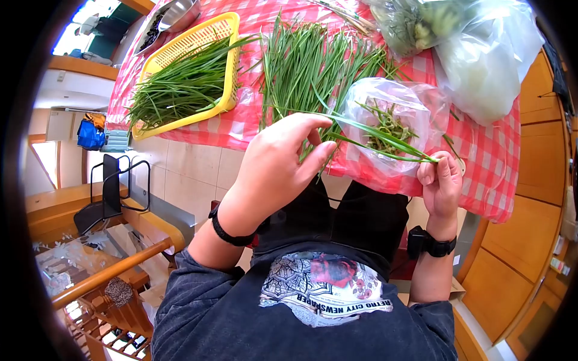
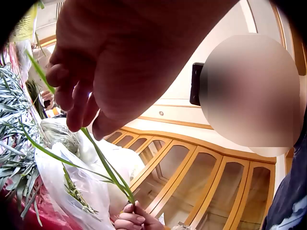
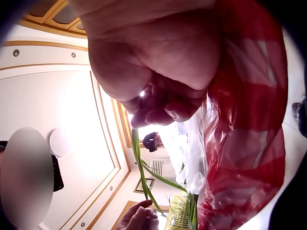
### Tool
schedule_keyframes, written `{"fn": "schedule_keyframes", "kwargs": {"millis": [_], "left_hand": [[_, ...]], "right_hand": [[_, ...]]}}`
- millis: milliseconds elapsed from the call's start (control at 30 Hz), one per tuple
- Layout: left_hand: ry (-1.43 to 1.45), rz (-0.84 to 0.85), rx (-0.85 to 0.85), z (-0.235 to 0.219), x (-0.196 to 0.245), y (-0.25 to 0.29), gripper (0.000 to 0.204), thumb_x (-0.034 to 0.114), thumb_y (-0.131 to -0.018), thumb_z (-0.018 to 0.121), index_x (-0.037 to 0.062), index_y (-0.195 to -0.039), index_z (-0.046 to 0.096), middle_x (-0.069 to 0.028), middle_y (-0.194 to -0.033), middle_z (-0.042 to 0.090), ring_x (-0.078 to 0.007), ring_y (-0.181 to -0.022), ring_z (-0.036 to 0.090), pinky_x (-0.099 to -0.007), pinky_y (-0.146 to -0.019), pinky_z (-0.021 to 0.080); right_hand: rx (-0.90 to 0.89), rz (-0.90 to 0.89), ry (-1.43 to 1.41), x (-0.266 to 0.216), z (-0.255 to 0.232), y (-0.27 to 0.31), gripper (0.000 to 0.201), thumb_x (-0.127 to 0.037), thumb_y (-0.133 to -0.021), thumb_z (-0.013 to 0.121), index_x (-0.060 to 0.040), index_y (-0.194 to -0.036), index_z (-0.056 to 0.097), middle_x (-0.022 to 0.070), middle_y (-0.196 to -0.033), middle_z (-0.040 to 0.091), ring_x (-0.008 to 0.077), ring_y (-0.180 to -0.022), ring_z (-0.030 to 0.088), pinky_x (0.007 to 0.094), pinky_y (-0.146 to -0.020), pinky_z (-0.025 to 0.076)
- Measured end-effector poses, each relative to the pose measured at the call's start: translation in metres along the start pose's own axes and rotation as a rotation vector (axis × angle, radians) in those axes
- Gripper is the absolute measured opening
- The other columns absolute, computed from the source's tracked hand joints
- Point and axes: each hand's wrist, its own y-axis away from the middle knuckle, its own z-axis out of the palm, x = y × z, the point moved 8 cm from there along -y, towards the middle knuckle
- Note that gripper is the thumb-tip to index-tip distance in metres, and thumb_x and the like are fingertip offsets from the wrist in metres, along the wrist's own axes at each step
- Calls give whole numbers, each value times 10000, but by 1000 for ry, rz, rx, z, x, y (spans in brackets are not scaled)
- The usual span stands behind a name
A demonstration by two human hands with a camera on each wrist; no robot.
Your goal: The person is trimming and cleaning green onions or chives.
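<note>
A few long garlic chive blades [image 1: 394,133] stretch between the two hands above a clear plastic bag [image 1: 432,114]. The right hand [image 1: 442,183] pinches their lower ends between thumb and fingers. At the other end, the left hand [image 1: 277,157] has its thumb and forefinger curled at the leafy part. In the left wrist view, the blades [image 2: 108,165] run past the left fingertips down to the right hand [image 2: 134,219]. Greenish trimmings [image 1: 388,129] lie inside the bag. Just beyond the left hand, a loose pile of garlic chives [image 1: 307,66] spreads over the table.
A yellow basket [image 1: 231,75] of garlic chives [image 1: 180,87] stands at the table's left. Filled plastic bags [image 1: 490,60] sit at the far right, and a metal bowl [image 1: 179,17] at the far left. A red checked cloth [image 1: 481,156] under plastic covers the table.
</note>
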Motion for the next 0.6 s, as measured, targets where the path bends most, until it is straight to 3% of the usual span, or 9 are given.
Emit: {"fn": "schedule_keyframes", "kwargs": {"millis": [233,600], "left_hand": [[-132,42,-40,6,3,-2,204,82,-919,768,59,-1118,737,-79,-884,696,-226,-752,651,-340,-659,501],[-115,62,-6,3,5,2,144,43,-882,777,51,-1025,769,-93,-872,700,-261,-791,688,-358,-699,535]], "right_hand": [[-13,-8,-11,0,-1,0,273,-281,-1114,581,-12,-1114,631,28,-732,568,120,-682,511,288,-664,401],[-13,-11,8,0,0,0,267,-281,-1112,587,-17,-1105,626,24,-732,564,114,-679,504,292,-669,402]]}}
